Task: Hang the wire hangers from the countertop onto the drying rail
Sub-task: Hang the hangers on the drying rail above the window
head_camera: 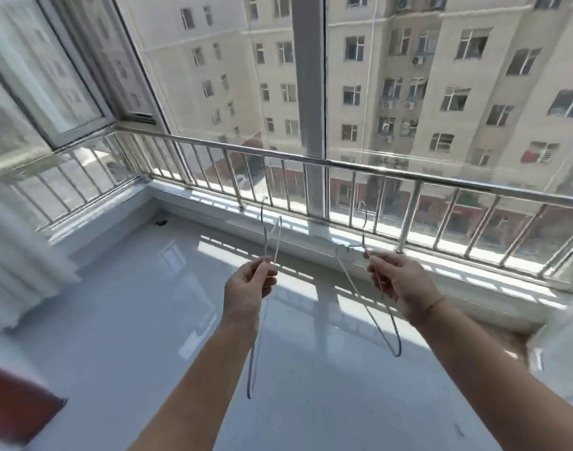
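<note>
The left hanger and right hanger are thin, smooth, pale wire. The rail is bright polished steel. The white table is glossy and reflective. The curtain at left looks like soft, matt cloth.

A glossy white countertop fills the near and middle ground, running from the near edge out to a raised white sill along its far and left sides. Bars of sunlight and shadow fall across the far part of the surface, and the window is mirrored in its sheen. One small dark object, too small to identify, lies on it in the far left corner, just beside the sill. At the near left edge a blurred red shape overlaps the surface; whether it rests on it cannot be told
</note>
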